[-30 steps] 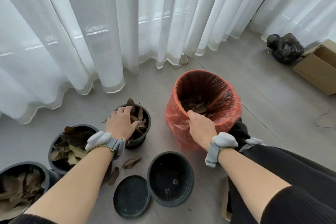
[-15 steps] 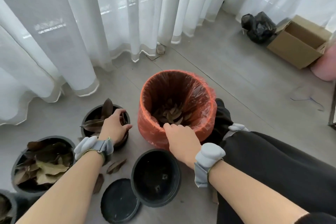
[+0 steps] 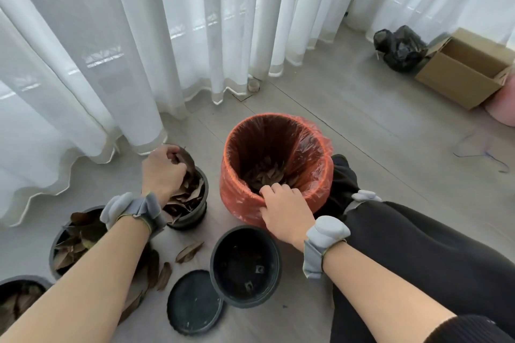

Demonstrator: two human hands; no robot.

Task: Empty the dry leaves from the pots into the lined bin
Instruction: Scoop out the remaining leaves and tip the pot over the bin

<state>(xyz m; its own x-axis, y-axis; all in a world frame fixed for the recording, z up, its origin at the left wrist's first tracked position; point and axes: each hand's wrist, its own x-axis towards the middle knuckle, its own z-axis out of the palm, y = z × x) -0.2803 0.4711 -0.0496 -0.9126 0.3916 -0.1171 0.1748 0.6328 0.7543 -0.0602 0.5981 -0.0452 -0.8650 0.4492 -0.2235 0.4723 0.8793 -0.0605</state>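
Left hand (image 3: pixel 163 172) closed round a bunch of dry leaves (image 3: pixel 187 167), raised just above the small black pot (image 3: pixel 192 217); more leaves fill that pot, and the hand and wrist cover its left rim. Right hand (image 3: pixel 287 211) grips the near rim of the lined bin (image 3: pixel 278 133), fingers hooked over the edge; fingertips hidden inside. The bin is orange-red with a thin plastic liner and stands on the floor (image 3: pixel 348 120) at centre, just right of the small pot. There is a layer of brown leaves at its bottom, dim and partly behind the hand.

Near the bin: empty black pot (image 3: pixel 267 281), touching or almost touching a flat black saucer (image 3: pixel 192 305) to its left; cannot tell which. Loose leaves (image 3: pixel 189 252) on the floor between saucer and small pot, some under the left forearm. Left: a leaf-filled pot (image 3: pixel 53 255), its right side hidden by the arm. Near-left corner: another pot (image 3: pixel 25 279), cut off by the frame.

Grey padded bands on both wrists (image 3: pixel 323 242). Black-trousered leg (image 3: pixel 418 259) right of the bin, touching its side.

Far side: white sheer curtains (image 3: pixel 139 36) reaching the floor, with a small round item (image 3: pixel 253 85) at the hem, too small to identify. Far right: tied black bag (image 3: pixel 400 47) beside an open cardboard box (image 3: pixel 462 67); any print on the box is unreadable. Pink thing (image 3: pixel 501 108) at the right edge, cut off.
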